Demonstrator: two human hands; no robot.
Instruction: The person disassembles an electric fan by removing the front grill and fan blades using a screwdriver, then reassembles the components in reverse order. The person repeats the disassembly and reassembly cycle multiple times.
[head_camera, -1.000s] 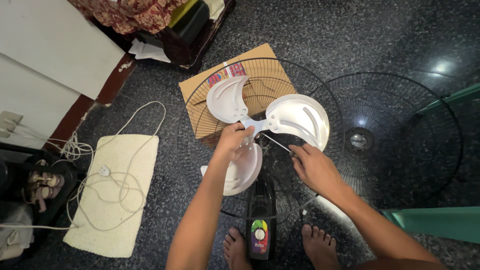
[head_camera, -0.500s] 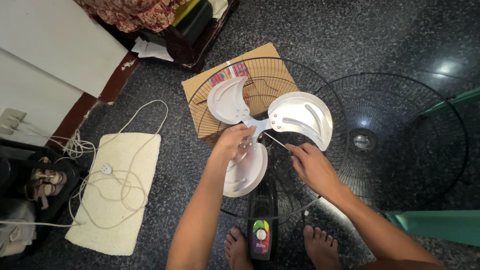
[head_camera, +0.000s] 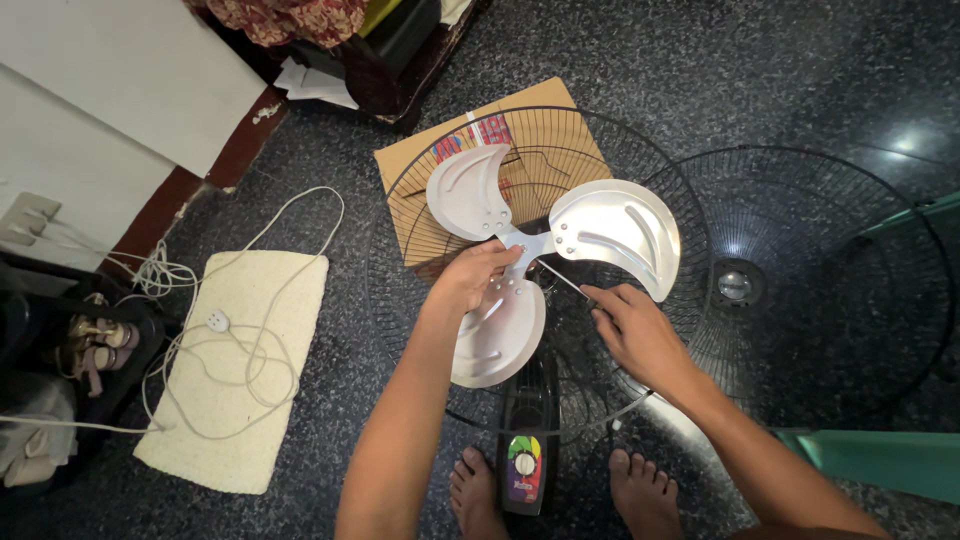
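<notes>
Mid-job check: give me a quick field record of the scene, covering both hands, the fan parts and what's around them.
left hand: grips the hub of the three-blade fan blade
right hand: holds a thin tool pointed at the hub
rear grille: under the blade, on the fan body
front grille: flat on the floor, right
cardboard: beneath the rear grille
white cord: on the cream mat, left
</notes>
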